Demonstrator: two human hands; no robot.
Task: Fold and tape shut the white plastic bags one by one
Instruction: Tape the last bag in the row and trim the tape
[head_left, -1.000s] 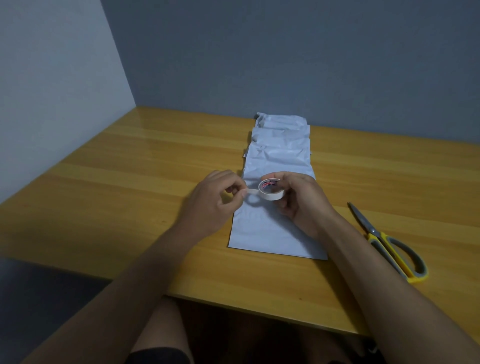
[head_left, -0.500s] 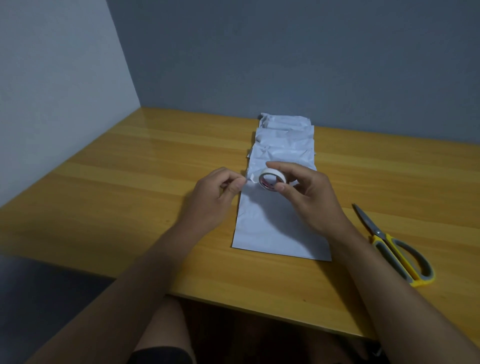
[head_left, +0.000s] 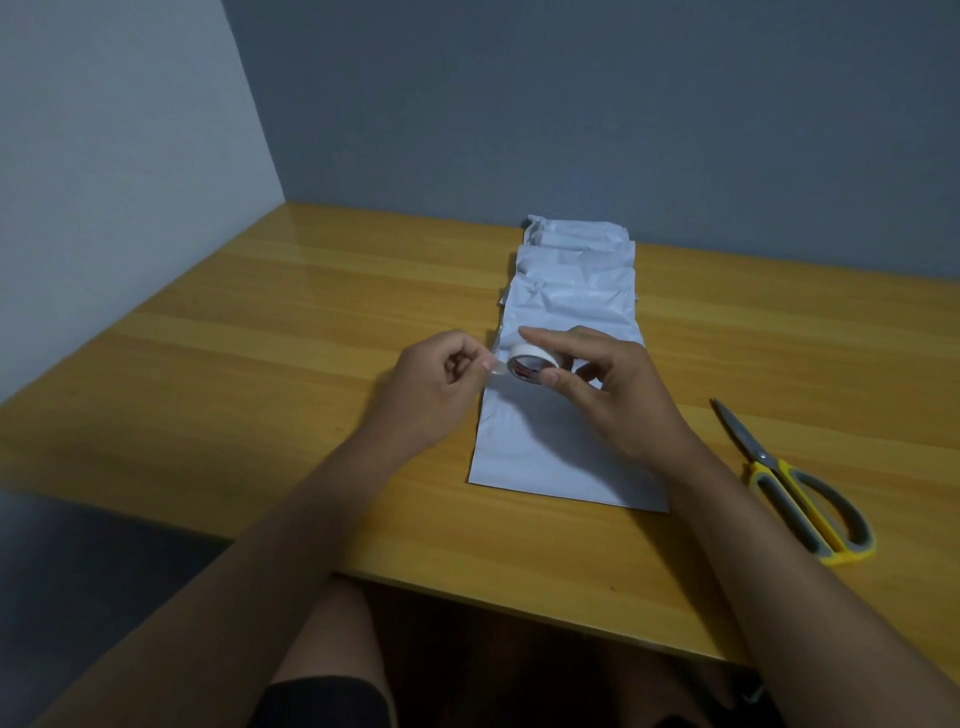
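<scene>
Tape roll (head_left: 532, 362) is gripped by right hand (head_left: 618, 395) above the nearest white plastic bag (head_left: 556, 447); loose tape end (head_left: 497, 368) is pinched by left hand (head_left: 431, 395); scissors (head_left: 795, 483) are lying on table (head_left: 260, 364)

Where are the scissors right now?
In the head view, the yellow-handled scissors lie flat on the wooden table at the person's right, just beyond the right forearm and to the right of the nearest white plastic bag, untouched by either hand.

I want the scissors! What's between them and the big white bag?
Just bare table in the head view. The scissors lie apart from the bag, right of it.
</scene>
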